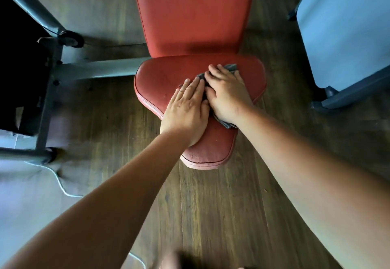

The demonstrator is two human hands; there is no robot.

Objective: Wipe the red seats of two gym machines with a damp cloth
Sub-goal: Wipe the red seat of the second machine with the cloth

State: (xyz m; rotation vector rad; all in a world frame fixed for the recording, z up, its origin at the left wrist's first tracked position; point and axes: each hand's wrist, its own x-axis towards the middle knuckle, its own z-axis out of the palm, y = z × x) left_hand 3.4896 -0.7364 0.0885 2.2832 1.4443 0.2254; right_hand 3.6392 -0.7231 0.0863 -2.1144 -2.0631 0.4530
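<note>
Red seat (160, 83) right below us, and we are in the middle of the wipe. Our right hand (226, 93) lies flat on the grey cloth (231, 67), fingers straight and slightly spread, pressing it onto the wide back half of the pad, close to the backrest (194, 11). Nothing is gripped; the cloth is pinned under the palm, with its edges peeking out past the fingertips and by the wrist. Our left hand (186, 108) is flat too, fingers together and straight. It rests on the bare vinyl just beside the right, its fingertips at the cloth's edge, and holds nothing.

So where are we? By our reckoning this is one seat in progress. The cloth sits mid-pad, and we judge the left lobe and the narrow front tip may need a pass. We cannot tell from the surface which parts are already damp. A pale blue-grey pad (341, 26) shows at the right edge, but no second red seat is in view, so that one looks to be ahead of us.
</note>
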